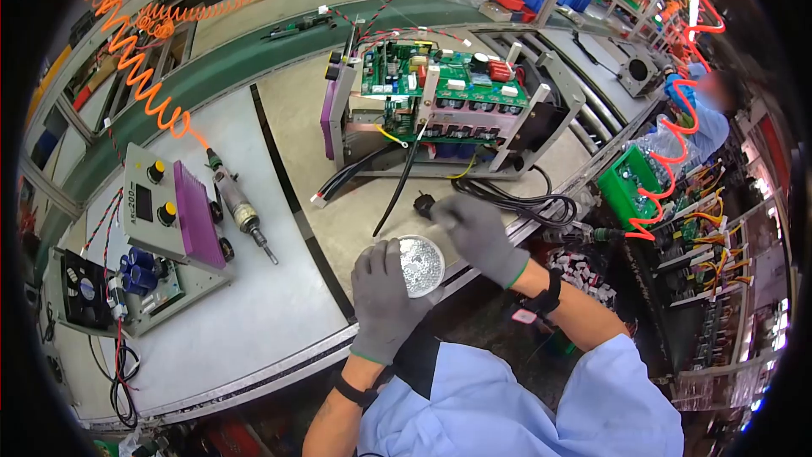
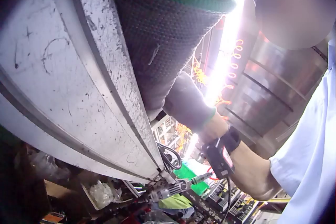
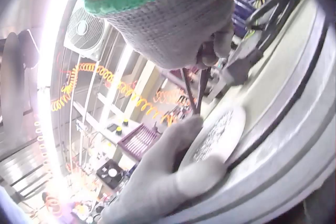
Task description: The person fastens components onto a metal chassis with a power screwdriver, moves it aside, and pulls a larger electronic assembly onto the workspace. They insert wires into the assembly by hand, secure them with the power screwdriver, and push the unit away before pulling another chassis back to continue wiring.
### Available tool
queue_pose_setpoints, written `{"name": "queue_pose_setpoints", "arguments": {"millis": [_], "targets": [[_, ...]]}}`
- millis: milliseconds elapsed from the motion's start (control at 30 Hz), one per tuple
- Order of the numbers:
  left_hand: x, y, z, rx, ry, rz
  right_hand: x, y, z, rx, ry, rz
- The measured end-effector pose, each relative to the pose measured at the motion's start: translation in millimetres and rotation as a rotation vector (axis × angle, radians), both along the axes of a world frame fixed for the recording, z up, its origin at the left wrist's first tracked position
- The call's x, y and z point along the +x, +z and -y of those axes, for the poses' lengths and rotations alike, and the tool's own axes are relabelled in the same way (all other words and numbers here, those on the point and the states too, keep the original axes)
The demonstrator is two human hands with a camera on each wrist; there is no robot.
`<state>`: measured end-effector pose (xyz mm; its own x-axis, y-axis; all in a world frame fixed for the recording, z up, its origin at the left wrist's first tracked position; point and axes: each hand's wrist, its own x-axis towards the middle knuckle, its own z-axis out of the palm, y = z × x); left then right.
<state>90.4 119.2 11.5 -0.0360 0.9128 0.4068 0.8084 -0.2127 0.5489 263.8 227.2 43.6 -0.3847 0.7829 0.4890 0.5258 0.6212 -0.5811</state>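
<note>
My left hand (image 1: 382,292) grips a round white dish (image 1: 441,269) of small shiny metal pieces, its thumb and fingers around the rim, near the table's front edge. The dish (image 3: 239,124) is tilted in the right wrist view. My right hand (image 1: 480,239), fingers curled together, hovers above and right of the dish, with a black plug (image 1: 424,204) beside its fingertips. What lies between those fingers I cannot tell. Both hands wear grey gloves. Beyond them stands an opened unit with a green circuit board (image 1: 452,85). A black cable (image 1: 394,196) from it ends near my left fingertips.
A screwdriver (image 1: 243,210) on an orange coiled hose lies at left, beside a purple-sided unit (image 1: 196,216). A black power cord (image 1: 541,206) lies coiled at the right edge. A green bin (image 1: 628,186) stands farther right, near another person (image 1: 710,114).
</note>
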Motion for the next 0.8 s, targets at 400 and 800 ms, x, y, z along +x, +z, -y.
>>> {"name": "queue_pose_setpoints", "arguments": {"millis": [400,800], "targets": [[-2,-1,0,0.014,0.008,0.024,48,-31,-96,0.148,-0.579,0.471],[-10,0,1,-0.04,-0.016,0.075,52,-35,-93,0.219,-0.448,0.412]]}}
